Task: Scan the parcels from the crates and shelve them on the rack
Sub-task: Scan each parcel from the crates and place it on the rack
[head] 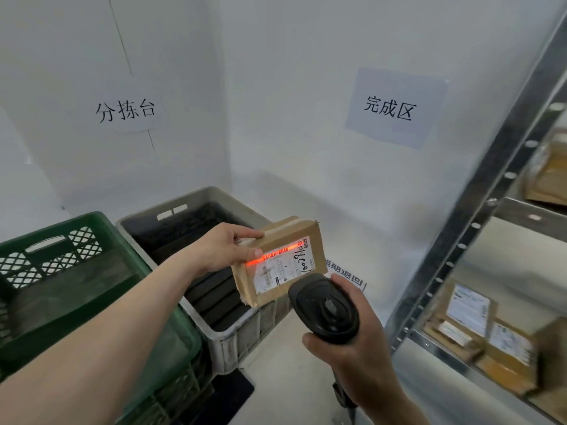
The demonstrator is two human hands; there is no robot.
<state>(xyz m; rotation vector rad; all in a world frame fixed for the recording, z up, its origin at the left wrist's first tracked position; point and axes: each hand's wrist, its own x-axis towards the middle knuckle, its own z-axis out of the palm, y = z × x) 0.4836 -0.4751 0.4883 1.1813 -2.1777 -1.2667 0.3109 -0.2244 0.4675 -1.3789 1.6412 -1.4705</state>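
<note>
parcel (277, 260): small taped cardboard box, held over grey crate (214, 332), red scan line on label
left hand (228, 248): fingers curled round its left end
right hand (352, 348): wrapped round scanner (325, 308)
handling: likely light, stiff, tape slick; grip short ends

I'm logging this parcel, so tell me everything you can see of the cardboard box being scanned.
The cardboard box is small, brown and taped at its edges, with a white shipping label bearing handwritten digits. The left hand grips its far end, holding it tilted above the grey crate. A red line from the scanner crosses its barcode.
</note>
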